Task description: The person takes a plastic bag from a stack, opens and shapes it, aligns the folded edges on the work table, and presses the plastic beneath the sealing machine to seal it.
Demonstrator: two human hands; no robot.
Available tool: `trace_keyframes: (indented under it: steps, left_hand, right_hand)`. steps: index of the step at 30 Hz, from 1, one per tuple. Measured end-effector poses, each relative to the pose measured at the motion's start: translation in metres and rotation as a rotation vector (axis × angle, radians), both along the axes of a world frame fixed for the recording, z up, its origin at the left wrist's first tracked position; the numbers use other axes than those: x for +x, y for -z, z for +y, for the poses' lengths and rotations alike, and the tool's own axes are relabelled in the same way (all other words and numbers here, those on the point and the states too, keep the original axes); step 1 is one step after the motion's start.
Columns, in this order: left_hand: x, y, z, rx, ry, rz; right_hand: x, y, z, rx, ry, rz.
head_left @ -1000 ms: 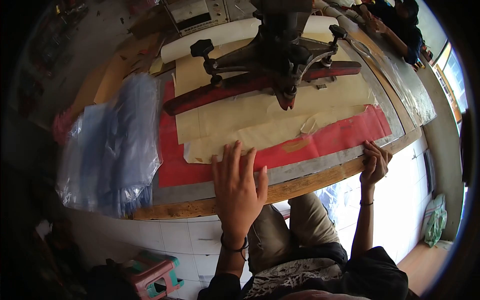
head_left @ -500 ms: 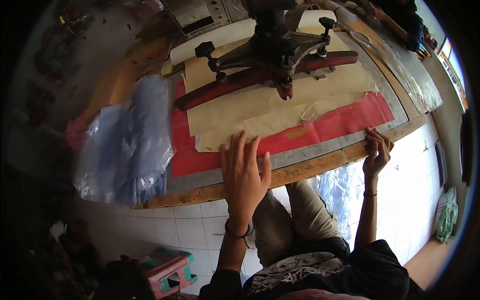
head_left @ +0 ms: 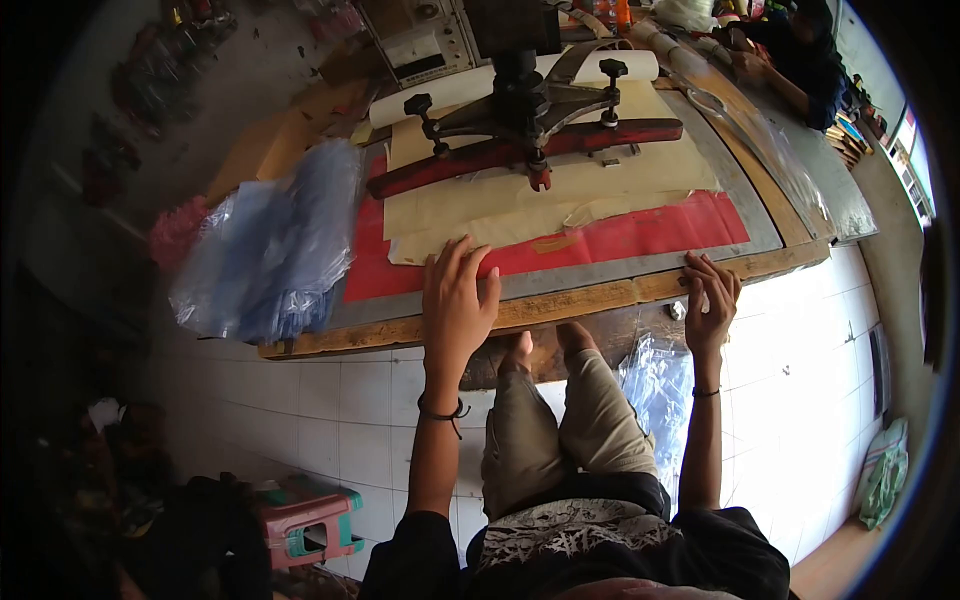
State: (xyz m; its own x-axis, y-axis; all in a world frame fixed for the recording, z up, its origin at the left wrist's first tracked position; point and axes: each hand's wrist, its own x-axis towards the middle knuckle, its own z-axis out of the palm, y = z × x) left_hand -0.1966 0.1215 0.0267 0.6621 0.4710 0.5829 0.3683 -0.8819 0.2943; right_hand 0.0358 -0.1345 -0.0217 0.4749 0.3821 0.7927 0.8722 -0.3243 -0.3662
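My left hand (head_left: 458, 300) lies with fingers stretched over the front edge of the worktable, fingertips on a red sheet (head_left: 640, 241) by the lower edge of a torn cream paper (head_left: 450, 215). Farther right, my right hand (head_left: 712, 300) rests at the wooden table edge (head_left: 560, 304), fingers loosely bent and apart, nothing seen in them. Above the cream paper stands a machine head with a long red bar (head_left: 450, 174) and black knobs. Whether the bar touches the paper, I cannot tell.
Clear bluish plastic sheets (head_left: 265, 245) are piled at the table's left. A white roll (head_left: 600, 68) lies behind the bar, near a control box (head_left: 425, 45). Clear plastic strips (head_left: 770, 150) lie right. A co-worker's arm (head_left: 780, 82) is far right. A pink stool (head_left: 305, 525) stands lower left.
The camera view has tilted and shifted, so the table sits higher and my feet now show. Both hands stay at the front edge; my left fingers remain on the sheets.
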Motion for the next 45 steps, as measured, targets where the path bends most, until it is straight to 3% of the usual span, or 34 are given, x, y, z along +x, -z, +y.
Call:
trace_keyframes:
  steps: [24,27,28,31,36,45]
  left_hand:
    - [-0.001,0.002,0.003,0.024,0.021,-0.025]
    - [-0.002,0.001,0.009,0.021,0.061,-0.013]
    - [-0.001,-0.003,0.013,0.017,0.078,-0.002]
    - [0.004,-0.029,0.033,-0.132,0.085,0.278]
    - [0.046,-0.032,0.073,-0.009,0.038,0.43]
    - [0.071,-0.024,0.09,0.023,-0.017,0.484]
  right_hand:
    - [-0.008,-0.009,0.001,0.051,-0.005,0.024]
    - [0.005,-0.014,-0.003,0.025,0.034,0.185]
    - [0.009,-0.028,0.0,-0.058,0.085,0.116]
    - [0.033,-0.065,0.027,-0.18,-0.072,0.191]
    - [0.074,-0.075,0.095,-0.619,-0.084,0.134]
    - [0.086,-0.077,0.12,-0.688,-0.037,0.086]
